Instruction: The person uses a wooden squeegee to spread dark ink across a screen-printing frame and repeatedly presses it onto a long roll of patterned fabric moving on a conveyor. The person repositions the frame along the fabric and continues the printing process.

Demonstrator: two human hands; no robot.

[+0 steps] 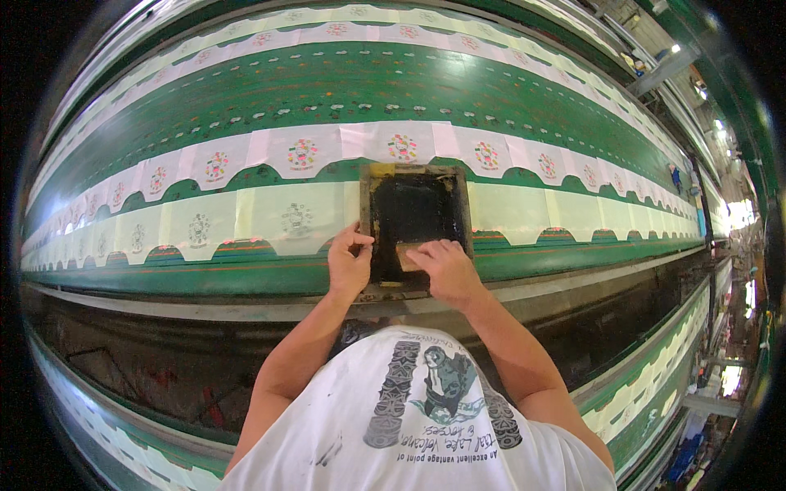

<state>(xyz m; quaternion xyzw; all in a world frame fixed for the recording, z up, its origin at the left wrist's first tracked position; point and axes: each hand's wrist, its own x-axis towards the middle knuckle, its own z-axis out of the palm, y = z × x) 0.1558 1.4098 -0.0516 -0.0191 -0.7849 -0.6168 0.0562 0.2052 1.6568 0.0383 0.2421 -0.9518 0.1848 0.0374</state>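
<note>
A square printing screen, dark with ink inside its stained frame, lies on pale yellow cut fabric pieces on the green table. My left hand is at the screen's lower left side, fingers curled on the frame's edge. My right hand grips a flat wooden squeegee inside the screen's lower part. Pieces left of the screen bear grey outline prints; a row of pale pink pieces behind it carries multicoloured round prints.
The long green table runs left to right, with further rows of fabric at its back. A dark aisle lies below its metal front rail, with other tables beside me. Beams and machinery stand at the right.
</note>
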